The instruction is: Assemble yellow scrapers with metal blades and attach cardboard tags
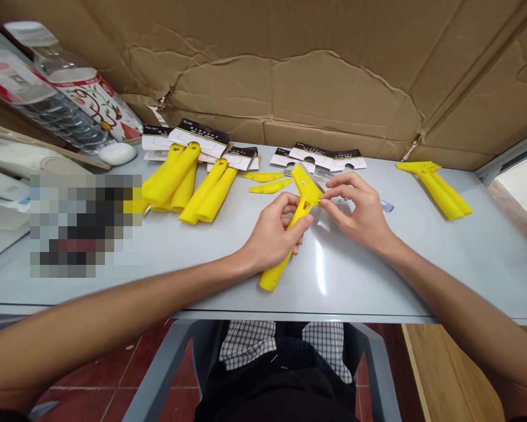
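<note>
My left hand is wrapped around the handle of a yellow scraper, which is tilted with its wide head away from me. A silver screw sits in the head, and a metal blade edge shows along its far right side. My right hand pinches at the right end of the head, thumb and fingertips close together on what looks like a small screw, mostly hidden by the fingers. Beyond the hands lie two loose yellow scraper head covers and, partly behind my right hand, a clear plastic piece.
Several yellow handles lie at left beside printed header cards; more cards lie behind. Another yellow scraper piece is at right. A bluish translucent tool end shows past my right hand. Bottles stand left, cardboard behind.
</note>
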